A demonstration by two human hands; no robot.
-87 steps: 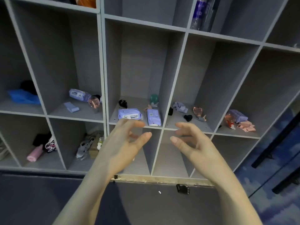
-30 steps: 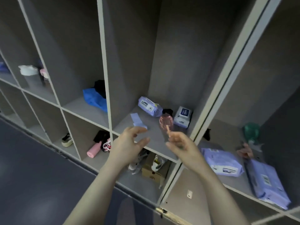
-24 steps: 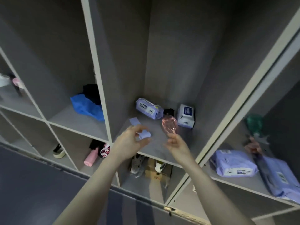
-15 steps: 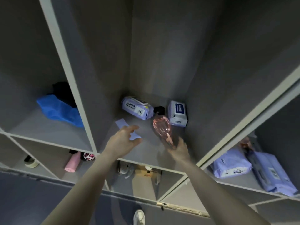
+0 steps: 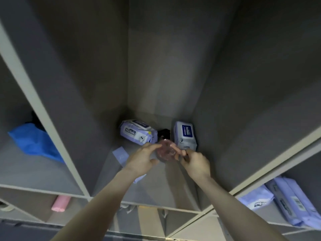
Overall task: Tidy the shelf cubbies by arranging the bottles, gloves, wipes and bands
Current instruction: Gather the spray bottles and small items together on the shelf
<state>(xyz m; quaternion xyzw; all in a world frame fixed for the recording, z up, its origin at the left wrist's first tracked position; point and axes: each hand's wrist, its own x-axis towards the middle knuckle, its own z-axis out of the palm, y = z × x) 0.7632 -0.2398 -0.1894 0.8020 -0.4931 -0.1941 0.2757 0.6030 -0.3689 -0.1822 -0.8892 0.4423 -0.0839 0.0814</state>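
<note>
Centrally, a tall grey laminate shelf cubby point(image 5: 163, 70) is seen from above, its floor bearing the task items and both forearms reaching in from below. To its left, a crumpled blue plastic bag point(image 5: 34, 141) is lodged in the neighbouring cubby, with a dark item behind it that cannot be identified. At lower right, two lilac wipe packs point(image 5: 284, 204) are laid side by side in another cubby. A pink cylindrical roll point(image 5: 61, 203) is seen in the cubby at lower left.

At the back of the central cubby, a lilac soft pack of wet wipes with a white flap point(image 5: 138, 132) is set toward the left corner, and a white-and-blue pack of wipes point(image 5: 185, 135) toward the right wall; a small black object point(image 5: 164, 133) is lodged between them. A flat pale-lilac sachet point(image 5: 120, 154) is laid on the cubby floor just beside the left hand point(image 5: 141, 161), partly hidden by it.

A translucent pink plastic bottle point(image 5: 166, 152) is held between the two hands, in front of the two packs. Its body is touched by the curled fingers and thumb of the left hand, which grasp it from the left. Its pink neck is pinched by the fingertips of the right hand point(image 5: 196, 164). Motion blur prevents finer detail of the bottle from being told.
</note>
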